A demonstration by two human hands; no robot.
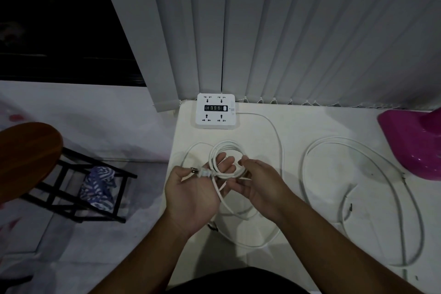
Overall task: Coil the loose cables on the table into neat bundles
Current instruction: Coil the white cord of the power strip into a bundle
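Observation:
A white power strip [216, 111] lies at the table's far edge, its white cable [278, 136] running right and down toward me. Part of that cable is wound into a small coil [220, 148] over my left hand [193, 196], palm up, thumb pressing near the white plug [202, 172]. My right hand [260, 184] grips the coil's right side from above. A second, thicker white cable [372, 157] lies in a wide loose loop on the table's right half. More slack of the first cable curves below my wrists [253, 242].
The white table [300, 126] ends at a left edge near my left hand. A magenta plastic object [412, 141] sits at the right. Grey vertical blinds [286, 31] hang behind. A wooden-topped black stool [31, 150] with a patterned cloth [97, 188] stands on the floor left.

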